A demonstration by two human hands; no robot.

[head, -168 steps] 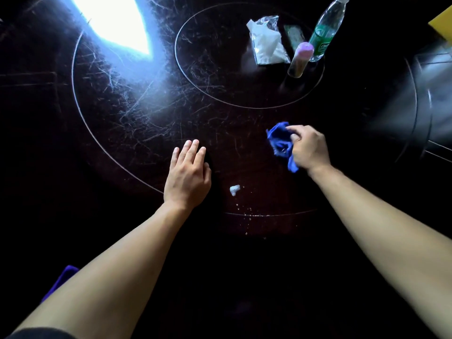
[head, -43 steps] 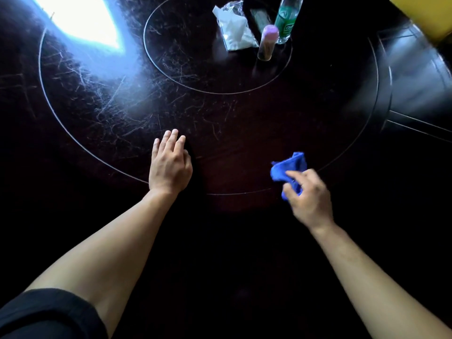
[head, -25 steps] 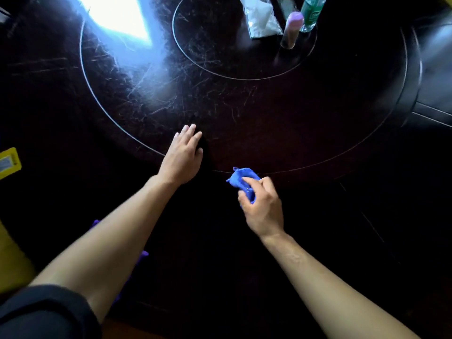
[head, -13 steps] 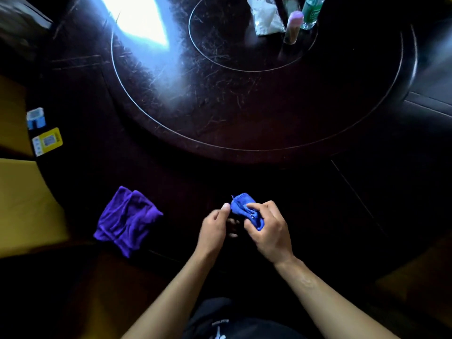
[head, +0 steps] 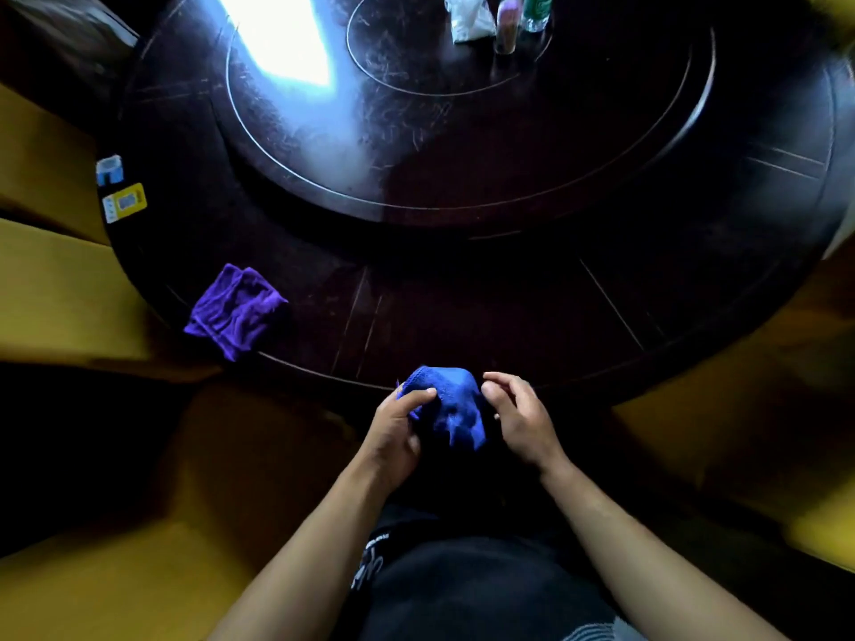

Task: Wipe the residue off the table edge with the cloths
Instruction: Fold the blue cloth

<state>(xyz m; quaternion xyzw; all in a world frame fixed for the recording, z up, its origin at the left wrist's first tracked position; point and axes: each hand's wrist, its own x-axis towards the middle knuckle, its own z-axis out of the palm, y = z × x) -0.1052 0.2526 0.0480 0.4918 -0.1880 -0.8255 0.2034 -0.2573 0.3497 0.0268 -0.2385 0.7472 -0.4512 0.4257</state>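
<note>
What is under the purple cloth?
The purple cloth lies folded on the dark table, near its edge. Anything between cloth and tabletop, residue included, is covered.

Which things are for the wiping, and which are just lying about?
For the job: crumpled blue cloth, held by left hand and right hand; dark round wooden table; folded purple cloth near its edge.
Lying about: white crumpled bag, pink-capped bottle, green-labelled bottle, yellow card, small blue card.

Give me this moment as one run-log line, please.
left hand: pinches crumpled blue cloth | right hand: beside blue cloth, grip unclear | folded purple cloth: idle at edge of dark round wooden table
</note>
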